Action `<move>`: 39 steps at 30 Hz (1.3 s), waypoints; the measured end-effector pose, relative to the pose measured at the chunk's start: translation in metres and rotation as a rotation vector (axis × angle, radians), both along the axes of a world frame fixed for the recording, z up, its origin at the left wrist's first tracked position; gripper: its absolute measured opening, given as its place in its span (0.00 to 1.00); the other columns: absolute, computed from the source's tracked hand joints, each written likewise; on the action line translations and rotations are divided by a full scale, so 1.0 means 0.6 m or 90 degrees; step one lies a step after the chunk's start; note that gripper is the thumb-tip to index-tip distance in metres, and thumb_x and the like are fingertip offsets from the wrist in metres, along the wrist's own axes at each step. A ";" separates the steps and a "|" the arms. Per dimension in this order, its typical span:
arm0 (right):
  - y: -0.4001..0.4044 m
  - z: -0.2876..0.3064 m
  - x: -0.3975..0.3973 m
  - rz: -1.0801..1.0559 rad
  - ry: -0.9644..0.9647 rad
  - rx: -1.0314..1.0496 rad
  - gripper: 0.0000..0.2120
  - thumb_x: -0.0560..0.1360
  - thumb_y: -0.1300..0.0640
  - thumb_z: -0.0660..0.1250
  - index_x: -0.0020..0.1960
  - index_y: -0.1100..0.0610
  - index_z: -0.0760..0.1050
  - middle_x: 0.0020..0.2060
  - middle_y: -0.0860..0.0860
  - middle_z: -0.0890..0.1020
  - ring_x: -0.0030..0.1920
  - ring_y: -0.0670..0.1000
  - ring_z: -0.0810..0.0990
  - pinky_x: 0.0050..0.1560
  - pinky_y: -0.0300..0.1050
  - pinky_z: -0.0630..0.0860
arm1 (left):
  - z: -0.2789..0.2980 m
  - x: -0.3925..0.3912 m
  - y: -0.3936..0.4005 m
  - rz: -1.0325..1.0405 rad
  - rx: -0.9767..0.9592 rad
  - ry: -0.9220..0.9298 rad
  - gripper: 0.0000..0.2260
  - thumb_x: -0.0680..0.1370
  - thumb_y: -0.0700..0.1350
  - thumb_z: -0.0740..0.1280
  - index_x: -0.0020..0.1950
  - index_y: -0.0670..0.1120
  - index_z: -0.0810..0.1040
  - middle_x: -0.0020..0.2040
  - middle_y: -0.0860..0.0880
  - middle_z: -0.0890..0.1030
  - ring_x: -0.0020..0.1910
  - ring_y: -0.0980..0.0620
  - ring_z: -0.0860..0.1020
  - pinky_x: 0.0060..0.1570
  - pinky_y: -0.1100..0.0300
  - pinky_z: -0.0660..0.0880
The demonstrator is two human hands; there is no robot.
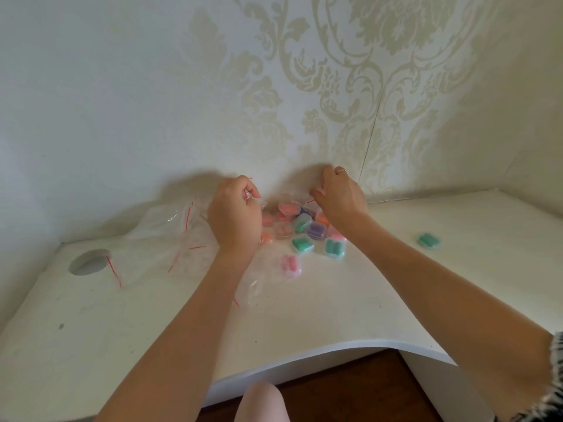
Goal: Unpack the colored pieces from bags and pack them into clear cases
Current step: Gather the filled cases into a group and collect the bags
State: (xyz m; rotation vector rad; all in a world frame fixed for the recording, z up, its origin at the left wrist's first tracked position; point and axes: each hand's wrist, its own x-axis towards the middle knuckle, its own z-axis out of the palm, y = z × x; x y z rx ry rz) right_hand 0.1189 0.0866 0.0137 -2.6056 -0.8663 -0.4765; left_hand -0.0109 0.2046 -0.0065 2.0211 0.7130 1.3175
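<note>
A heap of small clear cases (pixel 304 226) filled with pink, orange, green and purple pieces lies at the back of the white desk (pixel 304 324), by the wall. My left hand (pixel 233 213) pinches the red-striped top of a small clear bag (pixel 248 194) at the heap's left side. My right hand (pixel 339 196) hovers with curled fingers over the heap's right side and pinches the edge of another clear bag (pixel 301 197). One pink case (pixel 291 265) lies apart in front, and a green case (pixel 429 239) sits alone to the right.
Several empty clear zip bags with red strips (pixel 170 236) are strewn over the desk's left part. A round cable hole (pixel 88 261) is cut near the left edge. Patterned wallpaper stands right behind the heap. The desk's front edge curves inward above a dark floor.
</note>
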 end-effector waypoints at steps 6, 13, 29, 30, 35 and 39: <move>-0.019 0.003 -0.009 0.047 0.052 0.240 0.05 0.73 0.66 0.59 0.39 0.60 0.65 0.43 0.54 0.67 0.32 0.51 0.68 0.32 0.44 0.65 | 0.014 -0.009 -0.012 -0.012 0.107 -0.070 0.13 0.61 0.32 0.54 0.35 0.43 0.76 0.40 0.46 0.81 0.40 0.44 0.79 0.37 0.49 0.73; -0.001 0.066 -0.079 0.145 0.045 0.469 0.15 0.67 0.74 0.57 0.34 0.55 0.60 0.43 0.53 0.64 0.33 0.45 0.60 0.34 0.29 0.65 | 0.058 -0.035 -0.009 0.052 0.142 -0.030 0.15 0.61 0.28 0.55 0.36 0.44 0.76 0.36 0.50 0.74 0.36 0.44 0.75 0.35 0.55 0.65; 0.052 -0.078 -0.285 0.302 0.099 -0.019 0.24 0.78 0.53 0.52 0.73 0.56 0.60 0.71 0.54 0.65 0.73 0.56 0.58 0.70 0.53 0.55 | -0.014 -0.184 0.044 -0.038 -0.097 0.385 0.15 0.79 0.52 0.53 0.51 0.50 0.78 0.56 0.47 0.80 0.59 0.44 0.74 0.63 0.50 0.66; 0.053 -0.083 -0.287 0.317 0.127 -0.032 0.26 0.78 0.50 0.51 0.74 0.56 0.58 0.72 0.54 0.65 0.73 0.57 0.57 0.71 0.53 0.54 | -0.012 -0.184 0.044 -0.061 -0.114 0.389 0.17 0.78 0.53 0.52 0.52 0.49 0.78 0.55 0.48 0.80 0.58 0.44 0.74 0.63 0.49 0.66; 0.075 -0.085 -0.287 0.411 0.244 0.082 0.29 0.74 0.45 0.48 0.67 0.63 0.66 0.62 0.61 0.73 0.64 0.63 0.70 0.64 0.58 0.67 | -0.013 -0.191 0.040 -0.190 -0.186 0.294 0.27 0.68 0.68 0.50 0.59 0.58 0.76 0.56 0.57 0.76 0.58 0.56 0.71 0.69 0.49 0.60; 0.088 -0.047 -0.277 0.359 0.726 0.541 0.16 0.76 0.53 0.54 0.58 0.61 0.68 0.42 0.60 0.79 0.40 0.53 0.80 0.40 0.45 0.78 | -0.019 -0.182 0.042 -0.229 -0.136 0.252 0.19 0.65 0.75 0.56 0.52 0.73 0.74 0.57 0.60 0.79 0.60 0.58 0.75 0.66 0.51 0.67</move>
